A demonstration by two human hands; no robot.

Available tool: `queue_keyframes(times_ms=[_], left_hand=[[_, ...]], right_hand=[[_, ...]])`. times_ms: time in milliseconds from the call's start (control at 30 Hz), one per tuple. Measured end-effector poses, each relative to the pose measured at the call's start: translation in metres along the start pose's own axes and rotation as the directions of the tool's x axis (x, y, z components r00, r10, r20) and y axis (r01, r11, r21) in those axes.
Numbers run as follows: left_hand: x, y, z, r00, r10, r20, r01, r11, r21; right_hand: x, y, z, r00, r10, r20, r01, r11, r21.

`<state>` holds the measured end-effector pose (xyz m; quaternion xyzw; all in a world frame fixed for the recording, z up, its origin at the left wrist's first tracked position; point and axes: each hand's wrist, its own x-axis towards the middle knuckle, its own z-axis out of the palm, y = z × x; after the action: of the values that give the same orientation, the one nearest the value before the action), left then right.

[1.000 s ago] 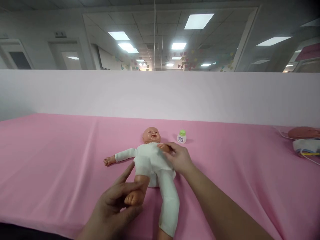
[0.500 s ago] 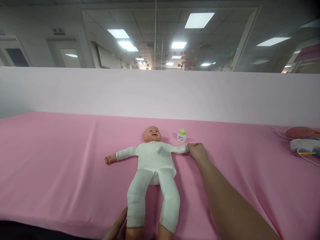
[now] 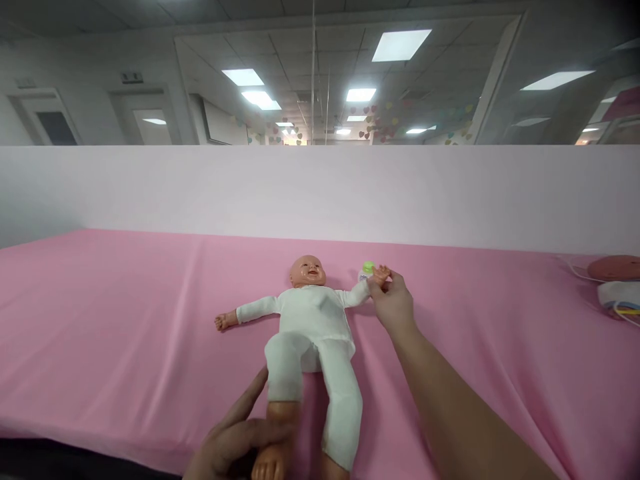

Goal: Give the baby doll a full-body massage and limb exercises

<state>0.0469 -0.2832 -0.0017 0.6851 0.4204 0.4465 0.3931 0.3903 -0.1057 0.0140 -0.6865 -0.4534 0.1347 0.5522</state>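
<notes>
A baby doll point(image 3: 313, 320) in a white suit lies on its back on the pink sheet point(image 3: 125, 320), head away from me. My right hand point(image 3: 393, 303) pinches the doll's small hand and lifts that arm up and outward. My left hand point(image 3: 235, 447) is wrapped round the doll's bare foot and ankle at the bottom edge, with the knee bent upward. A small bottle with a green cap point(image 3: 367, 269) stands just behind the doll's raised hand, partly hidden by it.
A low white partition point(image 3: 200, 187) runs along the far side of the sheet. At the far right lie a pinkish rounded object point(image 3: 617, 267) and a white device with cables point(image 3: 617, 297). The sheet's near edge point(image 3: 90, 443) drops off at bottom left.
My right hand has raised the doll's arm off the sheet toward the bottle. My left hand has pushed the foot back up, bending the leg that lay straight half a second ago.
</notes>
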Motion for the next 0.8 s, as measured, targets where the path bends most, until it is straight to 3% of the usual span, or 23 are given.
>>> queue_keyframes(times_ms=[67, 200, 367, 433, 533, 633, 700, 800], left_hand=[[0.013, 0.014, 0.006, 1.000, -0.012, -0.015, 0.013, 1.000, 0.017], [0.035, 0.035, 0.018, 0.999, 0.012, -0.039, -0.012, 1.000, 0.002], [0.057, 0.032, 0.020, 1.000, 0.002, -0.029, -0.004, 0.998, -0.058], [0.063, 0.027, 0.018, 0.999, 0.005, -0.032, -0.008, 0.996, -0.086], [0.068, 0.022, 0.015, 1.000, 0.006, -0.031, -0.010, 0.993, -0.121], [0.062, 0.017, 0.015, 0.999, 0.018, -0.044, -0.024, 0.991, -0.132], [0.050, 0.014, 0.013, 0.998, 0.019, -0.062, -0.027, 0.991, -0.131], [0.025, 0.010, 0.005, 0.997, -0.034, -0.073, 0.025, 0.992, -0.121]], right_hand=[[-0.016, -0.016, 0.007, 0.980, -0.194, 0.032, 0.191, 0.978, 0.080], [-0.043, -0.035, 0.023, 0.817, -0.539, 0.206, 0.545, 0.838, 0.031], [-0.054, -0.038, 0.030, 0.571, -0.680, 0.460, 0.764, 0.645, 0.004], [-0.055, -0.039, 0.030, 0.528, -0.680, 0.508, 0.792, 0.610, -0.006], [-0.056, -0.039, 0.030, 0.526, -0.671, 0.522, 0.792, 0.610, -0.015], [-0.055, -0.037, 0.030, 0.568, -0.676, 0.469, 0.748, 0.662, 0.049], [-0.050, -0.034, 0.028, 0.653, -0.640, 0.405, 0.662, 0.742, 0.108], [-0.036, -0.025, 0.020, 0.847, -0.453, 0.278, 0.423, 0.891, 0.163]])
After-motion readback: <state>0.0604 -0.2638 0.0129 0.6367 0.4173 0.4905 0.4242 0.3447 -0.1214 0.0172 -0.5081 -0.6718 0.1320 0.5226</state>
